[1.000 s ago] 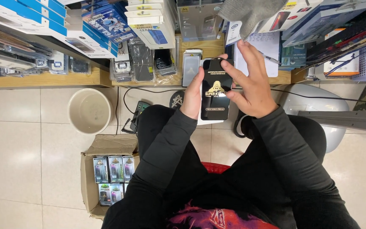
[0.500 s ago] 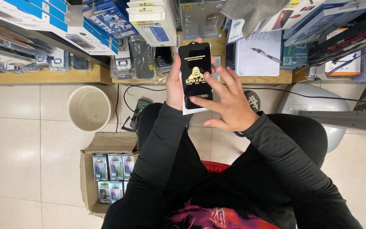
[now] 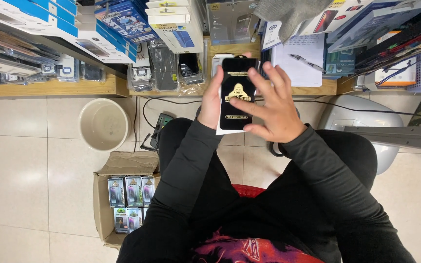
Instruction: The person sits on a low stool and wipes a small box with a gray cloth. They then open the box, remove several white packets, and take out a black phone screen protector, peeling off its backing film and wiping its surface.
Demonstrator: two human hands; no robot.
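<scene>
Far left: wooden shelf (image 3: 49, 88) stacked with blue-and-white boxes (image 3: 49, 22). On the floor below it stood a beige bucket (image 3: 104, 124); nearer, an open cardboard box (image 3: 104, 195) held small packaged items. A power strip (image 3: 156, 130) with black cable lay just right of the bucket. Centre: left hand (image 3: 211, 100) was closed around the left edge of a black flat package (image 3: 238, 95), holding it upright over the lap, in front of the shelf. Right hand (image 3: 271, 104) was open with fingers spread, fingertips on the package face, covering its right side. Far right: a notepad with pen (image 3: 302, 61) lay on the shelf.
</scene>
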